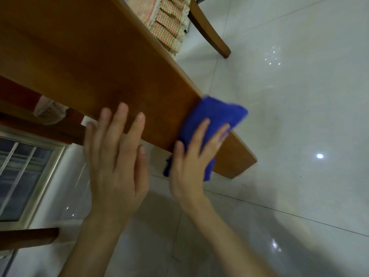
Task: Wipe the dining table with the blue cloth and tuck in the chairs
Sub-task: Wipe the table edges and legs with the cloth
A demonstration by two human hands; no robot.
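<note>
The blue cloth (217,114) lies bunched on the dining table (89,66) close to its corner, spilling past the table's edges. The right hand (191,162) presses it down with fingers spread and straight, not curled round it. The left hand (113,162) rests flat on the table just beside the cloth, fingers straight, holding nothing. To wipe this corner well, keep the palm's weight even, run the cloth along the table's edge and gather the overhang so it cannot slip to the floor (299,96). Beyond the table's far edge, a chair (207,27) with a checked cushion (167,23) looks not yet tucked in.
</note>
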